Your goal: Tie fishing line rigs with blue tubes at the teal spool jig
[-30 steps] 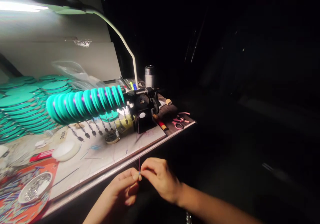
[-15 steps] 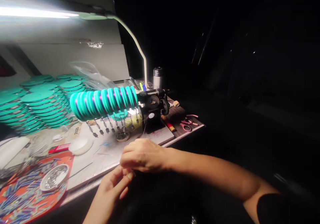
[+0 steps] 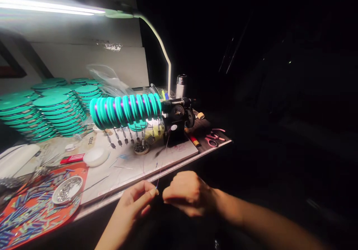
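A thin thread [image 3: 159, 175] with a small blue piece at its lower end comes down to my left hand [image 3: 137, 201], pinched between thumb and forefinger. Just right of it, my right hand [image 3: 186, 193] is closed in a fist-like pinch; what it holds, if anything, is too small to make out. Above both hands, a row of teal spools [image 3: 125, 110] sits on the shaft of a black winding machine [image 3: 177, 121]. Small metal weights [image 3: 126, 141] hang on threads below the spools.
Stacked teal discs [image 3: 53, 112] stand at the left. An orange tray [image 3: 81, 175] bears blue pieces and a white bowl [image 3: 56, 198]. A round white lid [image 3: 96, 157], pink scissors [image 3: 212, 142], a flask [image 3: 181, 86] and a lamp [image 3: 160, 41] are around.
My right hand has moved right and slightly down, away from my left hand, which has shifted slightly right. The thread between them now shows. The whole view has shifted a little.
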Demonstrator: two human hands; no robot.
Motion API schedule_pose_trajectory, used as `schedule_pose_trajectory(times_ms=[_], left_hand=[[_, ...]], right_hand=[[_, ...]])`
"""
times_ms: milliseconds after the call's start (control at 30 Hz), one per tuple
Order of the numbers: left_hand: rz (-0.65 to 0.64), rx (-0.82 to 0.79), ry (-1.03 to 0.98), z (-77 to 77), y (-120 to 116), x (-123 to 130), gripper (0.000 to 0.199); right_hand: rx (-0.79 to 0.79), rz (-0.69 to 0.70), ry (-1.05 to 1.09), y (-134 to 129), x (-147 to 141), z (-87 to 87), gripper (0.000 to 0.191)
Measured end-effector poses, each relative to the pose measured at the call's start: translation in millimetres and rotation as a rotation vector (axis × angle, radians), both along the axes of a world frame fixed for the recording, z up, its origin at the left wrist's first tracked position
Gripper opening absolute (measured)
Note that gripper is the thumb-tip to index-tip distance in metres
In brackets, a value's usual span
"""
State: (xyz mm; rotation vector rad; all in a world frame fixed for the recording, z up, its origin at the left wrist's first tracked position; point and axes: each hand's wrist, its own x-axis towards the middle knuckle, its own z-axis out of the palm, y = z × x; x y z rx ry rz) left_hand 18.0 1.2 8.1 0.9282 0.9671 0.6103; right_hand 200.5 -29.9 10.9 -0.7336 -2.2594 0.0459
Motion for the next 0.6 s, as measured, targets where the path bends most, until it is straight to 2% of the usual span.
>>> schedule_pose_trajectory(times_ms=[33, 133, 233, 433, 600], left_hand=[[-0.029, -0.032, -0.03, 0.4, -1.5, 4.7, 0.027], [-0.083, -0.147, -0.096, -1.0, -5.0, 19.3, 0.024], [-0.095, -0.247, -0.15, -5.5, -6.4, 30.8, 0.024], [-0.034, -0.428, -0.167, -15.4, -6.1, 40.8, 0.02], [0.018, -0.51, -0.149, -20.5, -3.1, 44.1, 0.01]], right_hand=[[-0.098, -0.011, 0.091, -7.5, 5.7, -6.1, 0.026], [-0.547, -0.095, 0.392, -20.9, 20.3, -23.2, 0.016], [-0.862, -0.167, 0.611, -15.0, 28.1, -38.9, 0.017], [-1.168, -0.153, 0.809, 17.2, 17.3, -64.7, 0.036], [-1.381, -0.126, 0.863, 23.3, 4.9, -72.8, 0.026]])
